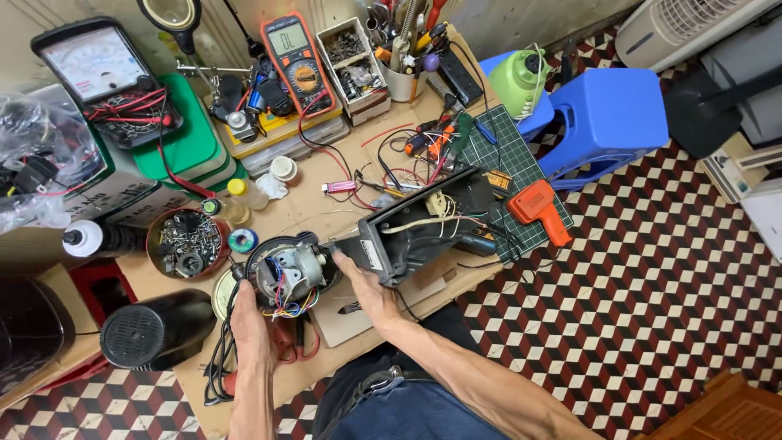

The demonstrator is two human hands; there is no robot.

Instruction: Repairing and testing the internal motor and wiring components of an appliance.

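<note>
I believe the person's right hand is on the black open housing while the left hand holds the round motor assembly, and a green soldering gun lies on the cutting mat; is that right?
Nearly. The head view shows the soldering gun on the green cutting mat is orange, not green. The rest stands: the right hand is on the black open housing, and the left hand holds the round motor assembly.

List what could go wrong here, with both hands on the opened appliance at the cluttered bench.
1. Thin coloured wires hang loose from the motor by the left hand; a tug may snap them.
2. The black housing under the right hand lies near the bench edge and might slip off.
3. The open screw tin beside the motor could be knocked over.
</note>
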